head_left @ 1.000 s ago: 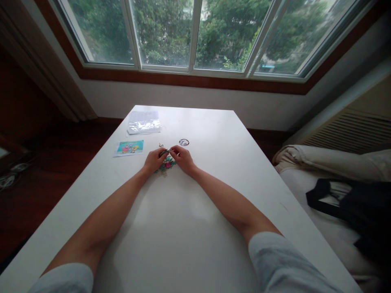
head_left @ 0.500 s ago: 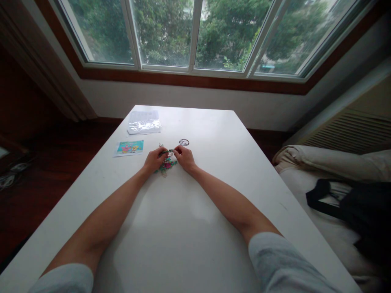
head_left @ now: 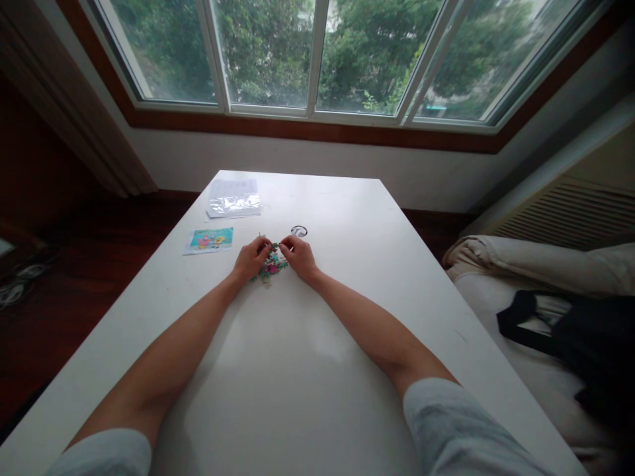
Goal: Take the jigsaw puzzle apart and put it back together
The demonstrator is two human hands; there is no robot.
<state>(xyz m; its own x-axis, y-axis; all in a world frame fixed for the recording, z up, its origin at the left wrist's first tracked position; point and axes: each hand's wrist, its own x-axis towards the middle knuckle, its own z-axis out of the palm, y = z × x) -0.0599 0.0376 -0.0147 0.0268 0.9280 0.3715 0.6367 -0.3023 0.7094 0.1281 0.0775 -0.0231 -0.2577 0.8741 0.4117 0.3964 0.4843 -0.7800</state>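
Observation:
My left hand is closed in a pinch above a pile of tiny multicoloured pieces, mostly green, teal and pink. My right hand pinches from the other side, with thumb and forefinger close to the left fingertips. Between the two sets of fingertips shows a small green piece; its exact shape is too small to make out. Part of the pile lies hidden behind the left fingers. Just beyond the right hand rests a round, dark-rimmed item with a pale middle.
A bright cartoon picture card lies left of my hands on the white table. Behind it are papers with a clear plastic bag. To the right stands a pale sofa with a black bag. A window spans the far wall.
Both hands stay over the pile with only slight finger movement. The green item between the fingertips has shifted a little and shows less spread towards the left hand.

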